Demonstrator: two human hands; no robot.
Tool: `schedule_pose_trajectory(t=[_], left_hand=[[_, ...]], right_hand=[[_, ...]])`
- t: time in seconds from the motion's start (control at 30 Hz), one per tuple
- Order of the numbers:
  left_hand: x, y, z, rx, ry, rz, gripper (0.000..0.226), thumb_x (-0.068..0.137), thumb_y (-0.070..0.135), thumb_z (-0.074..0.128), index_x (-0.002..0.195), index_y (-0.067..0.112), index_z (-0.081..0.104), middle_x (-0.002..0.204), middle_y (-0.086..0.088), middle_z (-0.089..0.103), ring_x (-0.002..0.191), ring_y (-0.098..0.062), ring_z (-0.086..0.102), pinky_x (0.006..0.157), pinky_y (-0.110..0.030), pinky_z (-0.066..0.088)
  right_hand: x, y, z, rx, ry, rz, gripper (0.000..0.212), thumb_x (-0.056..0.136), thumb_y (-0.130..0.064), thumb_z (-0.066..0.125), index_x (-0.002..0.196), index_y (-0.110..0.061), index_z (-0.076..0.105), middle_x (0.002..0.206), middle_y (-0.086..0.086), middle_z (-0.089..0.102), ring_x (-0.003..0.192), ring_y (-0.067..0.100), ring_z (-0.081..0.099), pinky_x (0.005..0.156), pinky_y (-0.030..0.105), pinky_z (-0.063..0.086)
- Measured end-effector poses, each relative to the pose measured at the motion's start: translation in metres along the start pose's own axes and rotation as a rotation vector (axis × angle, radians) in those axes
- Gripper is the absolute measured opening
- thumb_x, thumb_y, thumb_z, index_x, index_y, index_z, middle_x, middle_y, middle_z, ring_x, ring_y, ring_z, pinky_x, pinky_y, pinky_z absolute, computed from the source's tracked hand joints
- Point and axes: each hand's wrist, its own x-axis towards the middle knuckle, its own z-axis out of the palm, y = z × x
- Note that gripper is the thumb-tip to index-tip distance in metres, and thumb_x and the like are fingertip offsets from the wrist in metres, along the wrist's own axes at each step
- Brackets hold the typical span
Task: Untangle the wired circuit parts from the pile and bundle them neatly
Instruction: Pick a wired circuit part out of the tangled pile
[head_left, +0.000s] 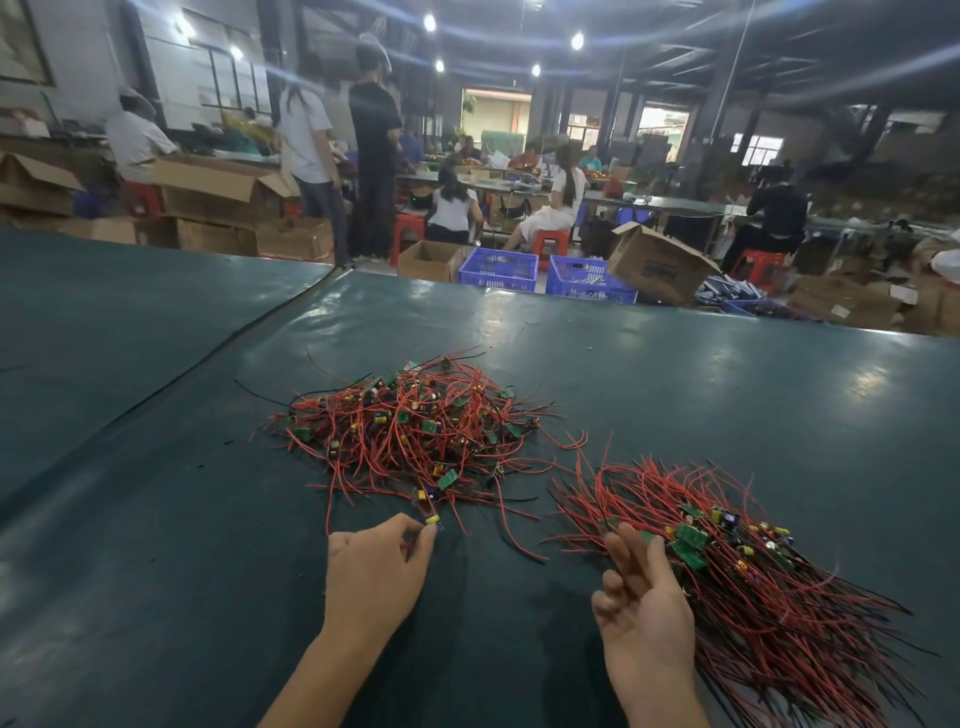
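A tangled pile (415, 426) of small green circuit boards with red and black wires lies on the dark green table (156, 545). To its right lies an aligned bundle (737, 561) of the same parts, wires fanned toward me. My left hand (371, 564) pinches a small wired part (432, 519) at the near edge of the pile. My right hand (641, 597) hovers palm up beside the bundle's left edge, fingers loosely spread, holding nothing.
A seam (218, 353) runs diagonally across the table on the left. Beyond the far edge stand blue crates (498, 270), cardboard boxes (660, 265), red stools and several people working at other tables.
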Motion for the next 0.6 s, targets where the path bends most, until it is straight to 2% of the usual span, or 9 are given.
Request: schedule_pose_trajectory(t=[0.1, 0.23, 0.33, 0.4, 0.5, 0.6], left_hand=[[-0.001, 0.004, 0.001, -0.052, 0.057, 0.085, 0.029, 0.087, 0.028, 0.071, 0.062, 0.024, 0.055, 0.04, 0.012, 0.035, 0.04, 0.001, 0.035, 0.081, -0.034, 0.038], [-0.006, 0.014, 0.001, -0.245, 0.103, 0.253, 0.017, 0.093, 0.029, 0.062, 0.077, 0.023, 0.064, 0.056, 0.016, 0.05, 0.054, -0.003, 0.044, 0.075, -0.03, 0.04], [-0.014, 0.026, 0.002, -0.348, 0.034, 0.366, 0.012, 0.094, 0.035, 0.056, 0.089, 0.028, 0.064, 0.076, 0.018, 0.06, 0.074, -0.002, 0.05, 0.073, -0.022, 0.041], [-0.019, 0.031, 0.005, -0.35, -0.052, 0.466, 0.014, 0.096, 0.039, 0.051, 0.096, 0.031, 0.062, 0.083, 0.02, 0.059, 0.079, -0.002, 0.049, 0.076, -0.022, 0.041], [-0.021, 0.034, 0.007, -0.33, -0.093, 0.566, 0.016, 0.099, 0.039, 0.049, 0.101, 0.031, 0.063, 0.086, 0.019, 0.06, 0.079, -0.002, 0.049, 0.079, -0.026, 0.04], [-0.017, 0.031, 0.006, -0.292, -0.035, 0.616, 0.014, 0.099, 0.035, 0.05, 0.104, 0.032, 0.063, 0.087, 0.017, 0.06, 0.079, 0.0, 0.05, 0.08, -0.03, 0.038]], right_hand=[[-0.001, 0.006, 0.001, -0.112, -0.034, -0.001, 0.038, 0.1, -0.041, 0.048, 0.1, -0.012, 0.072, 0.074, -0.002, 0.073, 0.052, 0.008, 0.047, 0.036, 0.018, 0.037], [-0.003, 0.015, 0.007, -0.343, -0.136, 0.046, 0.053, 0.097, -0.049, 0.048, 0.088, -0.007, 0.078, 0.069, 0.002, 0.072, 0.046, 0.006, 0.052, 0.038, 0.02, 0.037], [-0.009, 0.02, 0.013, -0.511, -0.269, 0.053, 0.055, 0.082, -0.056, 0.055, 0.076, -0.007, 0.079, 0.066, 0.008, 0.07, 0.046, 0.01, 0.052, 0.042, 0.022, 0.036], [-0.015, 0.023, 0.016, -0.579, -0.328, 0.046, 0.052, 0.074, -0.057, 0.06, 0.071, -0.009, 0.079, 0.064, 0.01, 0.069, 0.047, 0.013, 0.053, 0.044, 0.023, 0.038], [-0.017, 0.024, 0.018, -0.553, -0.316, -0.008, 0.042, 0.068, -0.049, 0.067, 0.066, -0.009, 0.078, 0.059, 0.01, 0.063, 0.051, 0.017, 0.052, 0.049, 0.026, 0.041], [-0.014, 0.024, 0.016, -0.393, -0.337, -0.012, 0.031, 0.068, -0.036, 0.071, 0.078, -0.007, 0.078, 0.051, 0.006, 0.044, 0.045, 0.014, 0.038, 0.046, 0.025, 0.029]])
